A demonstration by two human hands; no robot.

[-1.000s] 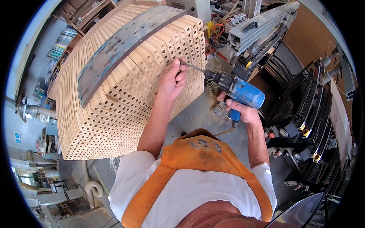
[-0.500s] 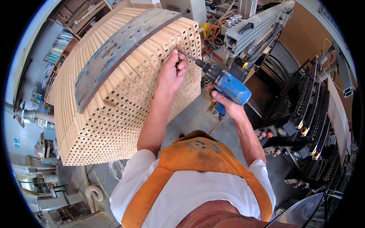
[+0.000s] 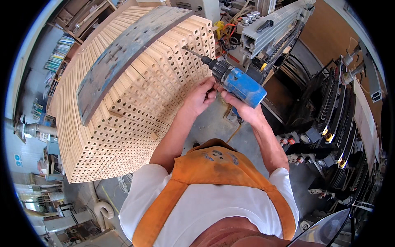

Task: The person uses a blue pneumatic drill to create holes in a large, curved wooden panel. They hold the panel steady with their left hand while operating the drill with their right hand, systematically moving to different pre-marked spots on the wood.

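Observation:
My right hand (image 3: 242,108) is wrapped round the grip of a blue power drill (image 3: 243,87) with a black chuck. A long thin bit (image 3: 193,52) runs from the chuck to the upper right part of a big stack of pale wooden pieces (image 3: 135,103), its tip at one of the holes there. My left hand (image 3: 201,97) is below the chuck, its fingers curled together and meeting the fingertips of my right hand. Anything between those fingers is too small or hidden to make out. Rows of round holes cover the stack's near faces, many with dark rims.
A dark, worn curved board (image 3: 127,53) lies across the stack's top. To the right stands a black machine (image 3: 325,136) with gauges and knobs, below a metal profile rail (image 3: 275,29). A tan hose (image 3: 233,135) hangs beneath the drill. Shelves (image 3: 88,18) stand at the back left.
My left hand has left the bit's tip and come down and right to my right hand. The drill has shifted slightly left, its bit reaching the stack.

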